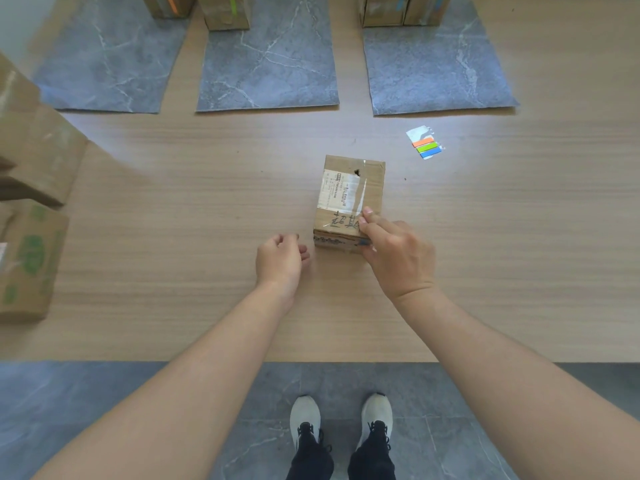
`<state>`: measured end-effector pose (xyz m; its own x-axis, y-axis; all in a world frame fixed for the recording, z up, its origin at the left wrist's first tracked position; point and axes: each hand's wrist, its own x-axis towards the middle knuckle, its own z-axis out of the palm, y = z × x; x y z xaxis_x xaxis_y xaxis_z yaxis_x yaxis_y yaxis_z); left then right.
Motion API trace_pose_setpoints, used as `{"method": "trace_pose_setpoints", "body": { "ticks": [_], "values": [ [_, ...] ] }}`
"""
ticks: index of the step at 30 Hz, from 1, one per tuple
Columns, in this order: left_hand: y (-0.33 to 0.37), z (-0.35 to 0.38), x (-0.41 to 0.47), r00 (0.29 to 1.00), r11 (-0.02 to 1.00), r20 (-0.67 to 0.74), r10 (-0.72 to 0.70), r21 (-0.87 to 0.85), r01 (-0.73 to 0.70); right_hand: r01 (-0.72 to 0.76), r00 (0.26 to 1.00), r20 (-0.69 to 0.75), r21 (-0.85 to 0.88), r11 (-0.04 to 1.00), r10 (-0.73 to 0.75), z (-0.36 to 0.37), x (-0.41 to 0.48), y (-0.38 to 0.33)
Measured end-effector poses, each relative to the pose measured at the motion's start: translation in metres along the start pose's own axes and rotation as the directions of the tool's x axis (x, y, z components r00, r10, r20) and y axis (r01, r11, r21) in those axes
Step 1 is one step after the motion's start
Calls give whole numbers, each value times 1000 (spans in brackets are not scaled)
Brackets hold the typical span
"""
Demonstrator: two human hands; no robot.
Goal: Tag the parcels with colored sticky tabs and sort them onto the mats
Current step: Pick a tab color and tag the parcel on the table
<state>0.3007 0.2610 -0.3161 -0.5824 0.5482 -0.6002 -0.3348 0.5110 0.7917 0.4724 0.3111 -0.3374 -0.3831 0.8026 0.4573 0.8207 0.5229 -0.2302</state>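
A small cardboard parcel (349,188) with a white shipping label and handwriting stands on the wooden table in front of me. My right hand (394,258) grips its near right corner, fingers bent over the top edge. A bit of blue tab (364,241) shows on the front face just under those fingers. My left hand (280,261) hovers loosely curled just left of the parcel, holding nothing. The pad of sticky tabs (426,147), with orange, green and blue strips, lies to the parcel's far right.
Three grey marble mats lie across the back: left mat (107,57), middle mat (270,64), right mat (436,67). A parcel with an orange tab (169,5), one with a green tab (227,10) and two with blue tabs (405,8) stand at their far ends. More parcels (31,188) are stacked at the left.
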Motion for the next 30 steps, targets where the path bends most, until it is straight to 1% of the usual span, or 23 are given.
{"method": "trace_pose_setpoints", "body": {
  "ticks": [2, 3, 4, 5, 6, 7, 8, 9, 10, 11, 12, 15, 19, 23, 30],
  "values": [
    [12, -1, -2, 996, 999, 84, 27, -30, -25, -71, 997, 2, 57, 996, 71, 5, -1, -1],
    [17, 0, -4, 989, 999, 145, 37, -39, -32, -127, 992, 29, 119, 985, 124, 3, 0, -4],
    [21, 2, -6, 976, 998, 209, 51, -39, -44, -213, 977, 63, 237, 948, 204, -2, 2, -7],
    [25, 4, -8, 961, 998, 269, 62, -43, -52, -323, 946, 94, 382, 866, 311, -9, 5, -12],
    [27, 6, -9, 947, 997, 314, 66, -52, -52, -425, 896, 125, 517, 743, 425, -15, 6, -16],
    [28, 8, -10, 937, 997, 345, 61, -65, -41, -512, 830, 177, 620, 595, 529, -18, 7, -20],
    [29, 9, -10, 931, 998, 362, 53, -62, -33, -582, 755, 246, 679, 448, 608, -21, 8, -24],
    [30, 9, -10, 927, 998, 372, 48, -54, -30, -644, 681, 317, 689, 334, 660, -20, 8, -27],
    [31, 9, -12, 924, 999, 380, 43, -42, -29, -702, 609, 383, 668, 246, 695, -18, 9, -28],
    [33, 8, -13, 921, 999, 388, 36, -36, -23, -749, 550, 437, 636, 188, 712, -18, 11, -31],
    [34, 7, -15, 917, 999, 398, 31, -31, -21, -778, 518, 470, 606, 165, 715, -19, 11, -34],
    [45, 3, -25, 906, 999, 420, 49, -15, -47, -778, 527, 482, 605, 170, 700, -32, 16, -45],
    [74, -5, -45, 896, 995, 437, 83, 6, -95, -758, 550, 448, 623, 195, 705, -67, 31, -56],
    [116, -13, -74, 870, 984, 468, 155, 7, -179, -696, 614, 380, 675, 246, 692, -110, 55, -71],
    [190, -25, -135, 809, 949, 512, 287, -38, -312, -596, 685, 262, 739, 315, 680, -198, 96, -96]
  ]
}}
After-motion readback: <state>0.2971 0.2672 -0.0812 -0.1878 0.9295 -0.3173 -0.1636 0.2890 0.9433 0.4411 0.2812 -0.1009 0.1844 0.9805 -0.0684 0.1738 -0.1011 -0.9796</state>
